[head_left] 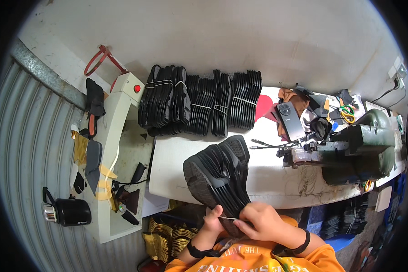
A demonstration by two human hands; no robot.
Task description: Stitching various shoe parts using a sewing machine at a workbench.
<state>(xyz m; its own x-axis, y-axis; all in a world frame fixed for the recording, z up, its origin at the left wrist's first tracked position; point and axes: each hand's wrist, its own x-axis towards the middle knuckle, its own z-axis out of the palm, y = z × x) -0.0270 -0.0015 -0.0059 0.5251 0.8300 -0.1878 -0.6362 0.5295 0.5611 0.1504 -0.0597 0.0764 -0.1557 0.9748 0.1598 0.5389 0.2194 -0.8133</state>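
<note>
A fanned bundle of black shoe soles (pixel 213 174) stands in front of me, its lower end between my hands and its upper part over the table edge. My left hand (pixel 211 221) is closed around the left side of the lower end, thumb up. A thin white band (pixel 228 218) crosses the soles there, running from my left thumb to my right thumb. My right hand (pixel 265 222) has bent fingers against the right side of the bundle and seems to pinch the band. The fingers behind the soles are hidden.
Several banded stacks of black soles (pixel 204 106) line the white table (pixel 172 165) by the wall. To the right are a phone (pixel 290 120), scissors (pixel 347 114), scraps and a dark green sewing machine (pixel 365 147). A black flask (pixel 72 211) is at left; gold soles (pixel 165 238) lie below.
</note>
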